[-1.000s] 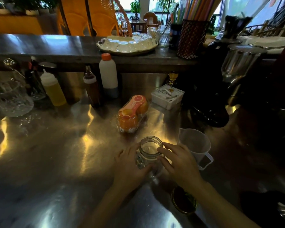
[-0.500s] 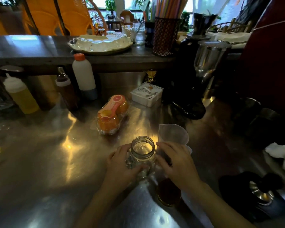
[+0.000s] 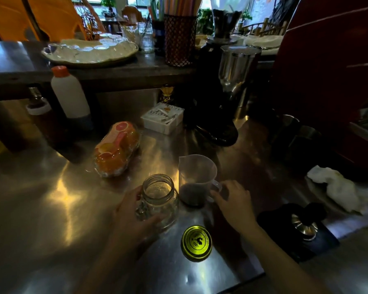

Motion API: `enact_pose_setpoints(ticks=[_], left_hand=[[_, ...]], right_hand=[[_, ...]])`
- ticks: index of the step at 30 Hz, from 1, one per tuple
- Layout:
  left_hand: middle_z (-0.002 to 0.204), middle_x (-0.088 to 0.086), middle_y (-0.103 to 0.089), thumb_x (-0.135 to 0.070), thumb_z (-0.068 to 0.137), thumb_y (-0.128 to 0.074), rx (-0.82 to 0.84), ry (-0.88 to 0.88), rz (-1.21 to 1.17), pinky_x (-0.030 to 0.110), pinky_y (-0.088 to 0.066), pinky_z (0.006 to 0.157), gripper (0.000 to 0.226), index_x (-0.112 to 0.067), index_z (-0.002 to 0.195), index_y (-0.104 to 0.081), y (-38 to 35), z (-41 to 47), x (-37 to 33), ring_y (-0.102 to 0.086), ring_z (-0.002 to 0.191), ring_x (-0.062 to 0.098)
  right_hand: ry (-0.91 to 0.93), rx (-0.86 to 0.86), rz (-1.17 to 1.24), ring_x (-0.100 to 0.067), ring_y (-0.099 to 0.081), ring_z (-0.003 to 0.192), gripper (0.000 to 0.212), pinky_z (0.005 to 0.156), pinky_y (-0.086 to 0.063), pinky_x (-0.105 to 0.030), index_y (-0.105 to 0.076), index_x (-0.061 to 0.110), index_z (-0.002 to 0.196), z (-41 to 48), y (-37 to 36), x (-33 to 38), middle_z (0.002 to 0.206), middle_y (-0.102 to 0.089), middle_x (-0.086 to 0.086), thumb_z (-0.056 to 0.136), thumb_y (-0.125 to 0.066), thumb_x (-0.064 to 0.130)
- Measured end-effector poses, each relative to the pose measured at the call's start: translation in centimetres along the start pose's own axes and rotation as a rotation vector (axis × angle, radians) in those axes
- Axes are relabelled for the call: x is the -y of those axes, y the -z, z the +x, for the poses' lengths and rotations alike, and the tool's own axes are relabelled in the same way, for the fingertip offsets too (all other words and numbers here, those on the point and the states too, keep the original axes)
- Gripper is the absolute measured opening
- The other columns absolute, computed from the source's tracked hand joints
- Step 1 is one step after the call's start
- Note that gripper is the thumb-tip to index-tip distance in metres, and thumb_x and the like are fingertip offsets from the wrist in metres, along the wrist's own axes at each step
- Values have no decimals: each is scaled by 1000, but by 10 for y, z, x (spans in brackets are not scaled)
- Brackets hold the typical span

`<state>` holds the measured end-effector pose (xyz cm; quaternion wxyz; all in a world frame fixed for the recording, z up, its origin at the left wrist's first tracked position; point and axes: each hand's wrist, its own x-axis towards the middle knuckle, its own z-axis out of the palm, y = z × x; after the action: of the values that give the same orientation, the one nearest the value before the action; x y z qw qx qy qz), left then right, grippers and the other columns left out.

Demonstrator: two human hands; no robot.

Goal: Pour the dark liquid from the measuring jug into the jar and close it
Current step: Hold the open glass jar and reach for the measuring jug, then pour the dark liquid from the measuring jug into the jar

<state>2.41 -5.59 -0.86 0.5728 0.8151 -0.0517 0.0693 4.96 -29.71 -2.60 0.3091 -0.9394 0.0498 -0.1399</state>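
Two bare hands and forearms, no sleeves in view.
Left hand [image 3: 134,217] and right hand [image 3: 235,200] ungloved; no rings, watch or bands visible; short nails on right fingers [image 3: 227,185]; dim lighting, finer detail lost in shadow.

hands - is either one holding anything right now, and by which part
The left hand grips the open glass jar around its body. The right hand is at the measuring jug's handle, grip not clearly closed.
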Motion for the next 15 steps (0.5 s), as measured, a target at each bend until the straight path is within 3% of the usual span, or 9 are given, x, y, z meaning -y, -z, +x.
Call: enact_pose_setpoints(ticks=[3,6,9,11,15], left_hand=[[102,-23,-54,5,60,-85,15,11,0,-6,-37,69,77,-33,113,-44,0,0,-1,-49,90,-16],[103,-21,-56,4,59,-87,39,22,-16,-6,-38,68,78,-37,111,-44,1,1,1,-55,85,-19],[109,-12,-60,-17,54,-87,64,41,-37,0,-41,73,75,-31,116,-47,4,2,4,-56,96,-10],[111,-15,-58,-11,60,-90,64,44,-27,-2,-41,72,75,-30,118,-47,5,3,9,-54,100,-8],[112,-14,-57,-3,62,-86,91,33,-3,-3,-40,73,74,-35,115,-46,6,6,14,-55,97,-11]], right_hand=[[-66,105,186,-15,-56,62,16,59,-42,-29,-59,15,67,9,3,-1,62,-61,1,81,-67,18],[-103,151,368,-1,-50,47,24,48,-38,-19,-58,18,60,19,8,6,52,-57,5,81,-66,11],[-75,137,487,-14,-51,56,16,53,-40,-30,-59,9,68,28,13,14,62,-58,-8,83,-63,4],[-54,147,544,-19,-54,64,10,57,-44,-33,-60,8,75,32,17,18,71,-60,-14,85,-61,7],[1,168,588,-15,-55,71,6,65,-43,-31,-60,9,80,37,24,21,75,-61,-5,85,-61,8]])
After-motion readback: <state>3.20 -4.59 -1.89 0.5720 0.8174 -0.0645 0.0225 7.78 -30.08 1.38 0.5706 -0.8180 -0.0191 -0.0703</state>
